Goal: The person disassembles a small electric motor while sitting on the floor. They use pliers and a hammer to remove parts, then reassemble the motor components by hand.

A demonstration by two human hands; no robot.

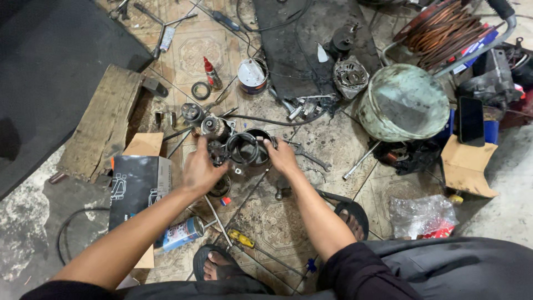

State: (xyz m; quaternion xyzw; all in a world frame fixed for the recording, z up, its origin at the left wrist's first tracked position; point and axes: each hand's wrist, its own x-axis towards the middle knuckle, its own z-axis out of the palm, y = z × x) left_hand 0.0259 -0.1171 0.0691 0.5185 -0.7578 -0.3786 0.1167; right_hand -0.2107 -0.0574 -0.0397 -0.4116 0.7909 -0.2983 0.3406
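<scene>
1. A black mat (311, 50) lay on the tiled floor (333, 150) well beyond the fingers, carrying an alternator housing (350, 76).
2. An overturned green bowl (403, 101) sat off to the right of the right fingers; a dark printed box (136, 186) lay near the left forearm.
3. The starter motor assembly (236, 145) was held between both hands above the floor, its long axis running left to right.
4. The left hand (201, 172) grasped its gear end; the right hand (283, 158) gripped the round housing. Both were equally near, with nothing in between.
5. A yellow-handled screwdriver (242, 238) lay below the hands.
</scene>
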